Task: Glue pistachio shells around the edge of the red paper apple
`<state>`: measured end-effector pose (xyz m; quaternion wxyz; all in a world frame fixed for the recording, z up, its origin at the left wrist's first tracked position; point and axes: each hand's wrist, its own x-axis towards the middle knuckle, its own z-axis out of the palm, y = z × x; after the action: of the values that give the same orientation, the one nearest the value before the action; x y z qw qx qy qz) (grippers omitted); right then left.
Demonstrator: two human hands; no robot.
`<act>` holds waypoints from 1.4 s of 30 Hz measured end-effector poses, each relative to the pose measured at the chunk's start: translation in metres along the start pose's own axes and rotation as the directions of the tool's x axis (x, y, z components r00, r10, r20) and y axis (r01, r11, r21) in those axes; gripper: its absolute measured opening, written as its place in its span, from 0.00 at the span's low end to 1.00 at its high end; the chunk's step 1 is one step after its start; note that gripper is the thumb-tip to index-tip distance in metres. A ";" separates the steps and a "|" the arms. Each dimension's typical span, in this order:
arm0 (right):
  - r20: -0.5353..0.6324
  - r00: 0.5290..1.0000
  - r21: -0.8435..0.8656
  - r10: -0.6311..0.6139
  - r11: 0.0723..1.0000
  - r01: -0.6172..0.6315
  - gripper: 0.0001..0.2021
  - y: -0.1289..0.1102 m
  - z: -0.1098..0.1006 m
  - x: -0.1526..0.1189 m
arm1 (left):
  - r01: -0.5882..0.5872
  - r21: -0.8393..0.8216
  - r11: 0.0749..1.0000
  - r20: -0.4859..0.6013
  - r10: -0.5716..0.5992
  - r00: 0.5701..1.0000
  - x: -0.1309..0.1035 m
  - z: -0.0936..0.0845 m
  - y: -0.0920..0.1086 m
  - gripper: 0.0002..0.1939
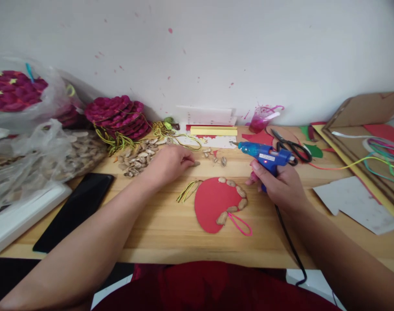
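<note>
On the wooden table lies a red paper disc [212,205] with several peanut shells [241,191] along its upper and right edge, a pink loop [240,224] at its right and yellow-green threads [187,191] at its left. Above the disc's upper left, my left hand [172,164] is closed, its fingertips pinching a small shell piece [197,163]. My right hand [279,183] is wrapped round the handle of a blue glue gun [264,158], right of the disc; the nozzle points left and a small red light glows on its body.
A pile of shells [137,160] lies beyond my left forearm, near stacked magenta discs [117,116]. At left are plastic bags [48,147] and a black phone-like slab [75,211]. Scissors [292,146], a cup [258,121], paper scraps [358,201] and cardboard [365,108] stand or lie at right.
</note>
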<state>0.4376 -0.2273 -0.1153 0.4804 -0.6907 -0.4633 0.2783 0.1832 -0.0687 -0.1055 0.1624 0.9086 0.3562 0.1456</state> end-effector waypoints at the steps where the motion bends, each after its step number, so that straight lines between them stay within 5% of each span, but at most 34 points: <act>1: 0.003 1.000 0.005 0.001 1.000 -0.001 0.16 -0.001 0.000 0.000 | 0.005 0.003 1.000 0.001 -0.005 1.000 0.000 0.000 0.001 0.05; 15: 0.010 1.000 -0.017 -0.013 1.000 0.013 0.16 -0.007 0.001 -0.002 | 0.020 0.004 1.000 -0.042 -0.019 0.999 -0.005 -0.003 0.009 0.13; 25: 0.020 0.998 -0.011 -0.052 0.999 0.052 0.14 -0.002 0.000 -0.001 | -0.083 0.006 0.997 -0.001 0.083 0.997 -0.005 0.001 0.013 0.07; 36: 0.019 0.997 -0.011 -0.079 0.997 0.079 0.12 -0.002 0.001 -0.001 | -0.097 -0.118 0.988 0.074 0.106 0.992 -0.023 0.000 0.049 0.07; 42: 0.020 0.998 -0.020 -0.067 0.998 0.067 0.11 -0.005 0.002 -0.002 | -0.100 -0.115 0.988 0.062 0.108 0.992 -0.023 0.003 0.052 0.06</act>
<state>0.4339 -0.2277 -0.1118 0.4779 -0.6771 -0.4935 0.2639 0.1995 -0.1217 -0.0907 0.2170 0.9198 0.2940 0.1427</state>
